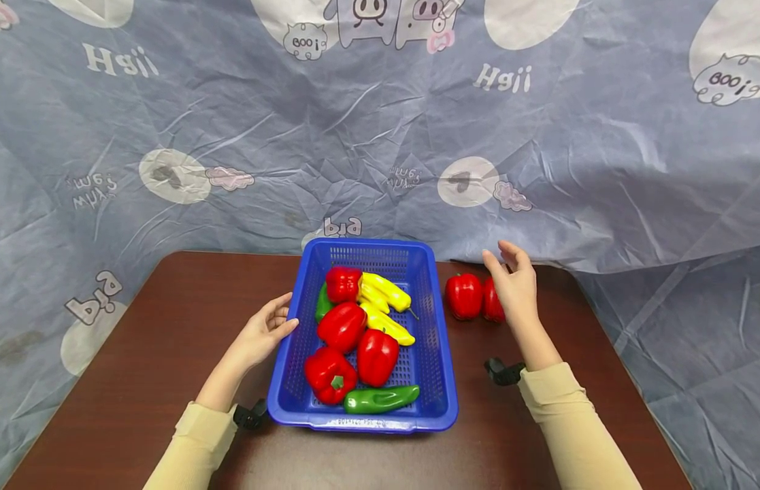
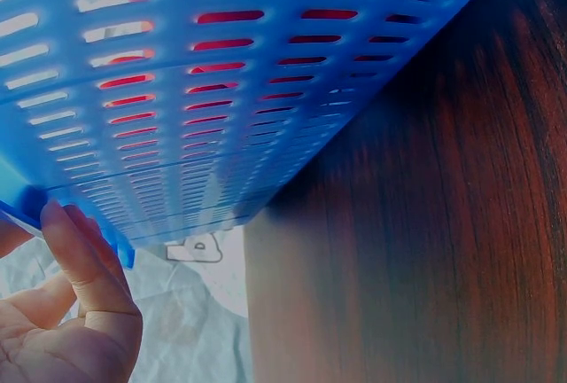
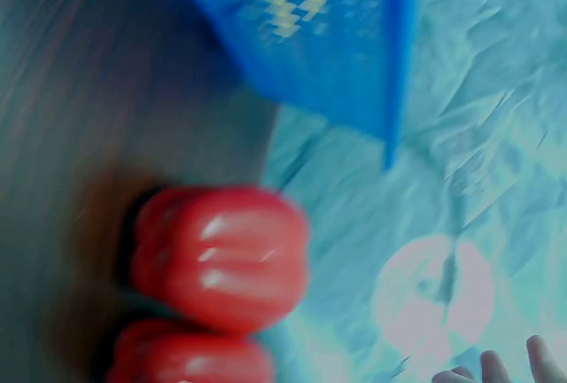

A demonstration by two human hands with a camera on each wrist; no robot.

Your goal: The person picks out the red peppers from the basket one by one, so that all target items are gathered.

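Note:
A blue plastic basket (image 1: 362,423) holds several red bell peppers (image 1: 377,357), several yellow peppers (image 1: 388,291) and a long green pepper (image 1: 382,399) along its near side. My left hand (image 1: 263,335) holds the basket's left rim, thumb on one side and fingers on the other; the left wrist view shows the fingers (image 2: 84,259) at the blue edge. To the right of the basket, my right hand (image 1: 517,286) hovers by two red bell peppers (image 1: 463,297) standing side by side, partly covering the right one. Its fingers are loosely bent with nothing between them.
The brown wooden table (image 1: 141,354) carries the basket and the two loose peppers. Behind its far edge hangs a grey-blue cartoon cloth (image 1: 355,136). Another green pepper (image 1: 322,303) shows partly under a red one inside the basket. Black wrist mounts (image 1: 504,372) sit at both sleeves.

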